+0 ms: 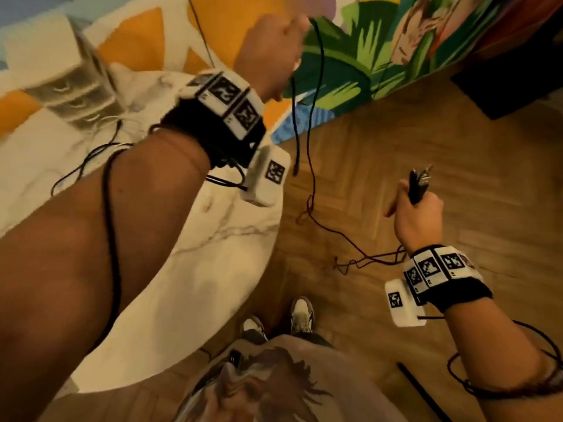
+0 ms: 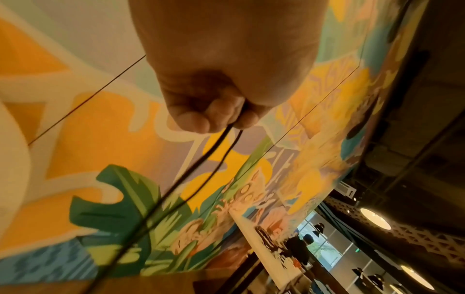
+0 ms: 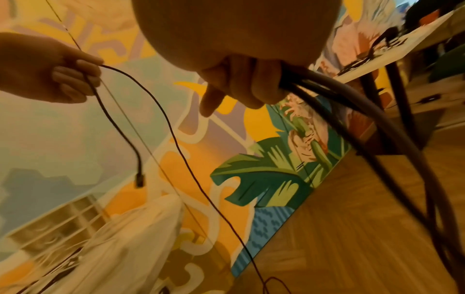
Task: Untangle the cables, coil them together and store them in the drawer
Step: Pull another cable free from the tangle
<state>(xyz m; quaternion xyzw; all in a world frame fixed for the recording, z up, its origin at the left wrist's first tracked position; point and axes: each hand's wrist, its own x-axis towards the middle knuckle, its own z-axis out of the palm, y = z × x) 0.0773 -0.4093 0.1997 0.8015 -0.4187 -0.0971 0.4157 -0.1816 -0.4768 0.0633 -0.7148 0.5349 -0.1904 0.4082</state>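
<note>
Left hand [image 1: 274, 53] raised, fingers [image 3: 75, 70] curled tight round a thin black cable [image 1: 316, 117]; its plug end [image 3: 139, 180] dangles free, the long run trails onto the wooden floor [image 1: 457, 147]. Right hand [image 1: 419, 214], lower, grips several cable ends [image 1: 416, 185] in a fist, index finger straight. White drawer unit [image 1: 73, 95] stands on the marble counter [image 1: 213, 239].
</note>
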